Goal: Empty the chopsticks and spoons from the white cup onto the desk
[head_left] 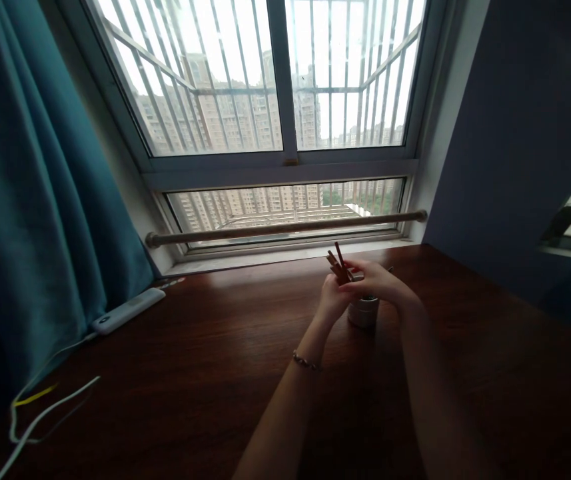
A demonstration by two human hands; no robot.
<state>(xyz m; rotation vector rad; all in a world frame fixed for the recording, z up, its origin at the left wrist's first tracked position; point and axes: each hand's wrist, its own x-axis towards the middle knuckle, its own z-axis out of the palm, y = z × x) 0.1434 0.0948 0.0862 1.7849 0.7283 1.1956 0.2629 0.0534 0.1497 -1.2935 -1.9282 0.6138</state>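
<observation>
Under the right hand (376, 280), a cup (364, 315) sits part-hidden.

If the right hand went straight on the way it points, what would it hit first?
Probably the pencil-like sticks held in the left hand, just beyond the right hand; whether they already touch is unclear.

Both forearms (288, 413) stretch toward the counter's (225, 320) far edge, left hand (334, 293) curled closed, right hand (378, 280) angled inward from its wrist (410, 307), fingers (356, 265) right beside the left's.
</observation>
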